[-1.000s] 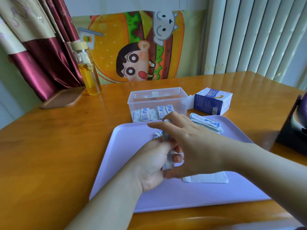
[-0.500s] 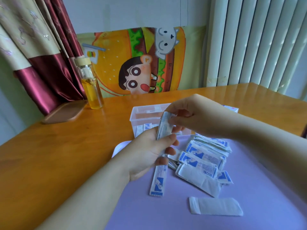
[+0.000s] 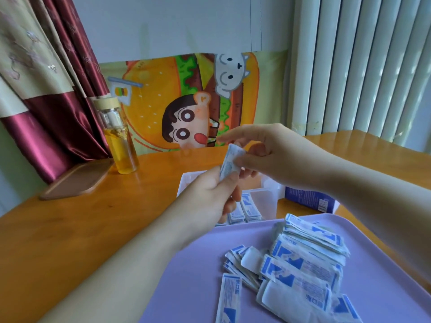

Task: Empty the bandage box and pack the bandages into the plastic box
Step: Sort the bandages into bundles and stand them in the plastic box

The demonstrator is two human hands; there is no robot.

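Your left hand (image 3: 210,197) and right hand (image 3: 275,155) hover over the plastic box (image 3: 265,199), both pinching a bandage bundle (image 3: 229,164). Your arms hide most of the plastic box and the bandage box (image 3: 305,198). Loose bandages (image 3: 303,264) lie heaped on the tray (image 3: 186,287).

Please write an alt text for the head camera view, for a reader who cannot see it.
The left hand and the right hand together pinch a small bundle of wrapped bandages; the clear plastic box behind them already holds some. More bandages lie heaped on a lilac tray in front, and the blue bandage box stands beside the plastic box.
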